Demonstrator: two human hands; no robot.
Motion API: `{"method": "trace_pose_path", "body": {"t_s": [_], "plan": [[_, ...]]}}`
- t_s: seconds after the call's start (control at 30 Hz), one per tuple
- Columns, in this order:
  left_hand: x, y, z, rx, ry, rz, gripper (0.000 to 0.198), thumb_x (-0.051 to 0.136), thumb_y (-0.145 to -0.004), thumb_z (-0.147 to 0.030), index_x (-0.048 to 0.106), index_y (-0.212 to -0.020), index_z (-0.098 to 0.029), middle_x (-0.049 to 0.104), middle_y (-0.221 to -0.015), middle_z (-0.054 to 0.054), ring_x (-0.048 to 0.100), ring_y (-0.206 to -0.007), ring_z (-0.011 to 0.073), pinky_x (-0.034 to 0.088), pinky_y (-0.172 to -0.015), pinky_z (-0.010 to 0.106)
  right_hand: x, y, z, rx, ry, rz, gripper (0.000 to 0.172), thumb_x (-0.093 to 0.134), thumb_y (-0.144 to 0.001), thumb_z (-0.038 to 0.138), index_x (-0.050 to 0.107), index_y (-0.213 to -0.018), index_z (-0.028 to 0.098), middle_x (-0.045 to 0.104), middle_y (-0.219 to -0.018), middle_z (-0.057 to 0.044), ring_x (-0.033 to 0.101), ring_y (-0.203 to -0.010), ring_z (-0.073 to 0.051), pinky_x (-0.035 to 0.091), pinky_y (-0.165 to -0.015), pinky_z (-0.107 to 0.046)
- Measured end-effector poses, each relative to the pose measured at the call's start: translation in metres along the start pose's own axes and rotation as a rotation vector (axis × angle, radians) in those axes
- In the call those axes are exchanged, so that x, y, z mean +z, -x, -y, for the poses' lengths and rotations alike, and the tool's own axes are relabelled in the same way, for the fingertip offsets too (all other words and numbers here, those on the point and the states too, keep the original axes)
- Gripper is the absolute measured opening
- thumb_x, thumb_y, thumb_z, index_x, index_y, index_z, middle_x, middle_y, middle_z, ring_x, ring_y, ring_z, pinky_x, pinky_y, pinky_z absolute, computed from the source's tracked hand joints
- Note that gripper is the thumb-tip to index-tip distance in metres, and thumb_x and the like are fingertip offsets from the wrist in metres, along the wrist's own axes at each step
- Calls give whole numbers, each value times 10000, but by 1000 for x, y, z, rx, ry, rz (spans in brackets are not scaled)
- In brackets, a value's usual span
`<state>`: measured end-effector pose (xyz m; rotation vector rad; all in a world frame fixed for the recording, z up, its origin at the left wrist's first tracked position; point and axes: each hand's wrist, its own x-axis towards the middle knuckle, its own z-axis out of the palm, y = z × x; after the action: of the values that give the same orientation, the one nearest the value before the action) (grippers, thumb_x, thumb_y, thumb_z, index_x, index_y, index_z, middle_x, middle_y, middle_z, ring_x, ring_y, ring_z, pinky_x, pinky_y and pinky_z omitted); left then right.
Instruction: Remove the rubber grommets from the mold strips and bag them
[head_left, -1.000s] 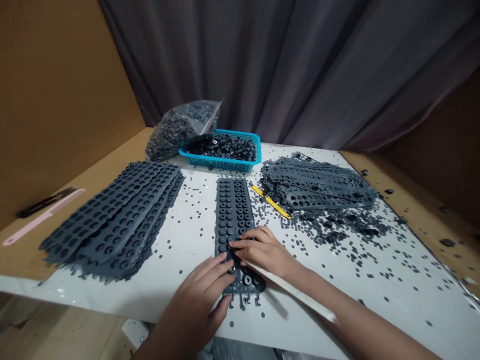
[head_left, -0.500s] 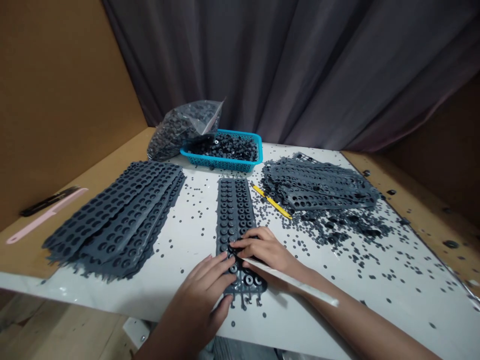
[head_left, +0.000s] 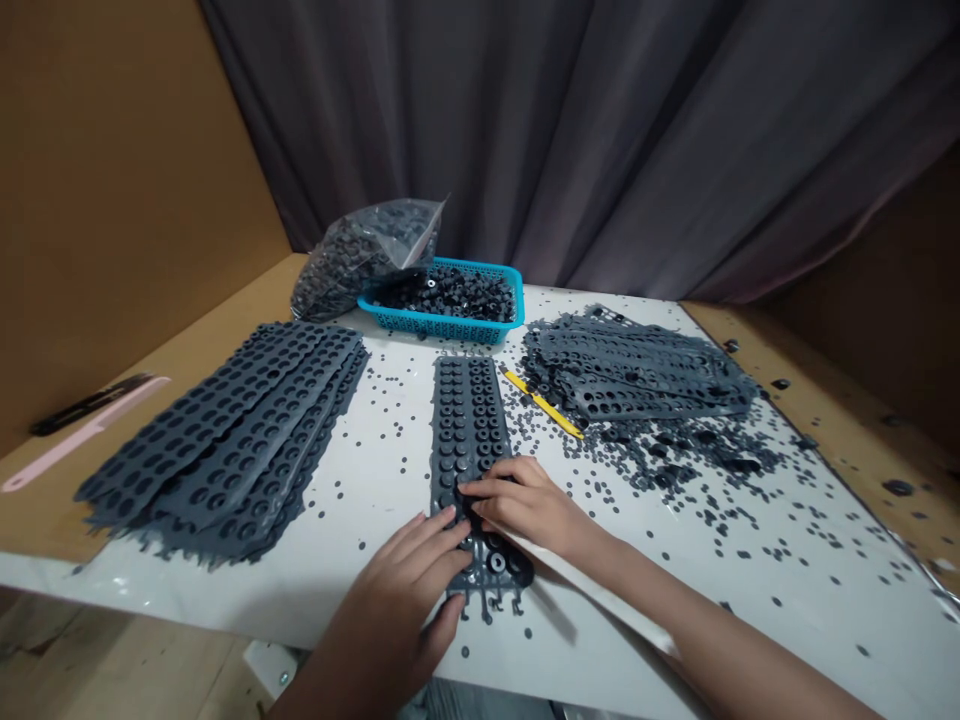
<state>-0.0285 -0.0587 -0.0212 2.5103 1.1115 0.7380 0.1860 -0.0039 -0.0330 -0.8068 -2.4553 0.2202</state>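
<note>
Ten o'clock from hands: one pink tool (head_left: pixel 86 434), one stack of sheets (head_left: pixel 232 430). Eleven: one bag (head_left: pixel 360 255). Left hand (head_left: pixel 409 580): palm down, fingers slightly spread. Twelve: one blue basket (head_left: pixel 442 329); one studded sheet (head_left: pixel 471 415) under fingers, one o'clock of left hand, ten of right. Right hand (head_left: pixel 532 505): curled, pinching one white stick (head_left: pixel 592 588). Two: one yellow tool (head_left: pixel 545 404), one sheet heap (head_left: pixel 637 365).

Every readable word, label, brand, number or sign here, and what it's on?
None readable.
Gray sheet, white stick: no lettering I can make out.
Plastic bag, blue basket: same.
Yellow tool, pink tool: any print would be too small to read.
</note>
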Motion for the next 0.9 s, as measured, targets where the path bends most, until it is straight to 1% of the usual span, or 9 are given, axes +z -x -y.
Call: {"method": "trace_pose_path", "body": {"t_s": [0.2,0.3,0.4,0.43,0.5,0.57,0.73,0.8,0.9], "plan": [[3,1,0,-3,-1,-19,300,506,-756,-118,586,-1021,-233,646,-1157,13,574,-1103,233,482,-927,449,4,1,-3,-36,75,26,141,484,-907,216,591,-998,205,626,-1186,-36,493,-1005,-204,436,-842,-363],[2,0,-1,0,6,-31,285,499,-760,-115,592,-1004,-228,652,-1147,15,581,-1090,235,483,-922,454,3,0,-6,41,82,-54,143,468,-910,199,567,-1012,196,611,-1198,-68,486,-997,-214,438,-834,-384],[1,-1,-2,10,7,-28,280,497,-763,-109,596,-1001,-219,649,-1152,30,575,-1097,238,479,-926,451,-3,-3,-4,219,-73,-167,108,459,-907,193,544,-974,187,636,-1134,-88,488,-995,-205,453,-830,-378],[0,-1,-2,11,5,-25,283,496,-765,-107,596,-1005,-218,647,-1156,32,572,-1102,238,475,-930,449,-5,-4,-2,258,-154,-167,94,468,-903,200,541,-962,188,647,-1107,-84,490,-999,-200,456,-833,-371],[0,-1,-2,8,1,-20,288,493,-770,-103,594,-1012,-223,641,-1166,27,563,-1115,233,468,-940,445,-10,-6,2,283,-282,-109,87,490,-895,224,547,-952,192,654,-1093,-78,488,-1026,-197,449,-860,-372],[-1,0,-2,1,-1,-14,292,492,-774,-103,590,-1017,-232,637,-1174,15,557,-1123,227,462,-947,448,-12,-6,6,268,-322,-54,100,507,-888,251,563,-951,195,647,-1120,-75,477,-1056,-204,424,-898,-394],[-1,1,0,-10,0,25,304,500,-765,-106,581,-1026,-239,622,-1197,11,538,-1148,226,446,-962,461,-8,-6,4,234,-266,-24,123,510,-890,293,583,-941,207,648,-1140,-49,472,-1062,-202,390,-910,-384],[-1,1,0,-8,0,32,310,498,-767,-104,575,-1035,-239,617,-1204,12,536,-1149,227,447,-960,463,-6,-7,1,189,-177,-23,133,509,-893,309,589,-941,214,659,-1130,-32,484,-1048,-199,382,-890,-371],[1,1,0,0,-5,18,308,496,-767,-102,572,-1035,-233,624,-1194,19,548,-1133,232,455,-947,468,-3,-10,-6,56,21,-30,135,489,-908,304,600,-932,230,677,-1106,2,514,-993,-194,372,-829,-355]]}}
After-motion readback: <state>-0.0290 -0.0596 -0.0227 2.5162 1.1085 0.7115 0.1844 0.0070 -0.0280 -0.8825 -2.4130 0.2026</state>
